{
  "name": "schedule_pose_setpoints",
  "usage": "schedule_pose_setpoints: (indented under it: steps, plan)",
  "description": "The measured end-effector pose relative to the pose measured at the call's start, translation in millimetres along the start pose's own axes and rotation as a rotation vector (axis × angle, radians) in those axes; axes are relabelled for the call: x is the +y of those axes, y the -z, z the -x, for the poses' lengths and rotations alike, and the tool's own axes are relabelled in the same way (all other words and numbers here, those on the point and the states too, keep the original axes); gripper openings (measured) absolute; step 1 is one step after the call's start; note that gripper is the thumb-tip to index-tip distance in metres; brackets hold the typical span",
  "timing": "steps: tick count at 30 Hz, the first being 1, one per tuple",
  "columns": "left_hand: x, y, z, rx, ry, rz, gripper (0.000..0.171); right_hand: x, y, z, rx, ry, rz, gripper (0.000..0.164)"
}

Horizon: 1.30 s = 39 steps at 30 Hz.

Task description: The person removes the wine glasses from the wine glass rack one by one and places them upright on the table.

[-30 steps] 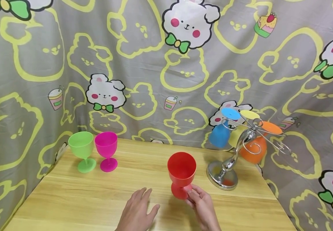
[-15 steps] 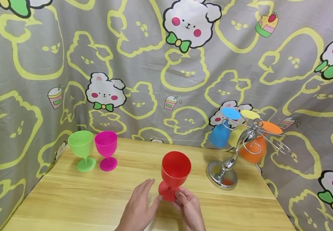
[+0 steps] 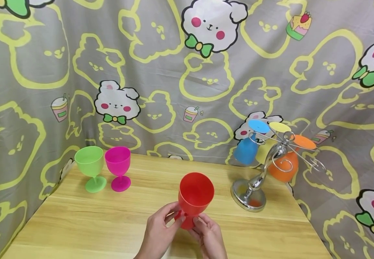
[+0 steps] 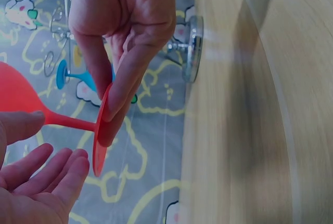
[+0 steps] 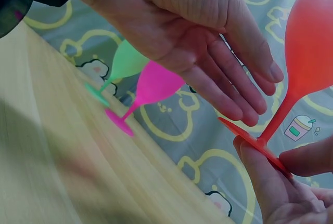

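Note:
A red plastic goblet (image 3: 195, 194) is held above the table with its bowl up, tilted slightly. My right hand (image 3: 209, 235) pinches the rim of its round foot between thumb and fingers, which shows plainly in the left wrist view, where the foot (image 4: 100, 135) is edge-on. Beside the stem is my left hand (image 3: 161, 228), its fingers (image 5: 229, 89) extended and the thumb apart from them. Whether the left fingertips touch the goblet is hard to tell. The two wrist views show the stem in the space near the left thumb.
A green goblet (image 3: 89, 162) and a magenta goblet (image 3: 118, 162) stand upright at the table's back left. At right, a silver metal rack (image 3: 255, 183) bears upside-down blue (image 3: 246, 149), yellow (image 3: 280, 127) and orange goblets (image 3: 284, 167). A patterned grey curtain (image 3: 161, 79) surrounds the wooden table (image 3: 93, 223).
My right hand has carried the red goblet a little left and toward me. My left hand has come in from the left to beside its stem and foot.

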State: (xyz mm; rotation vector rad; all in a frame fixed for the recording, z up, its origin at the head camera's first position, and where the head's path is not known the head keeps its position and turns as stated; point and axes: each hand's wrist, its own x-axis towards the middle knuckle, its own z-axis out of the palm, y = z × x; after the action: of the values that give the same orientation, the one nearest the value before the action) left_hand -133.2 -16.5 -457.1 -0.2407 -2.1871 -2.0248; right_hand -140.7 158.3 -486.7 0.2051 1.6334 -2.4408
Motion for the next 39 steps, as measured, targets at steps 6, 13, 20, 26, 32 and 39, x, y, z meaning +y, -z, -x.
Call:
schedule_pose_setpoints:
  steps: [6,13,20,26,32,39]
  plan:
    - [2.6,-5.1,-0.1,0.047,0.007,-0.018,0.031,0,-6,3,-0.027,-0.008,0.007,0.045]
    - [4.1,-9.9,2.0,0.123,-0.028,-0.116,0.024,4,-11,5,-0.035,-0.016,0.011,0.045]
    - [2.4,-10.8,3.2,0.148,-0.057,-0.154,0.021,8,-11,3,-0.040,-0.032,0.012,0.046]
    - [2.0,-10.4,3.4,0.143,-0.053,-0.173,0.021,9,-10,3,-0.061,-0.038,0.015,0.046]
    - [1.8,-10.8,2.9,0.151,-0.056,-0.165,0.022,8,-6,3,-0.089,-0.026,0.091,0.046]
    - [0.5,-3.4,1.1,0.162,-0.057,-0.148,0.022,-3,9,2,-0.130,0.075,0.334,0.054]
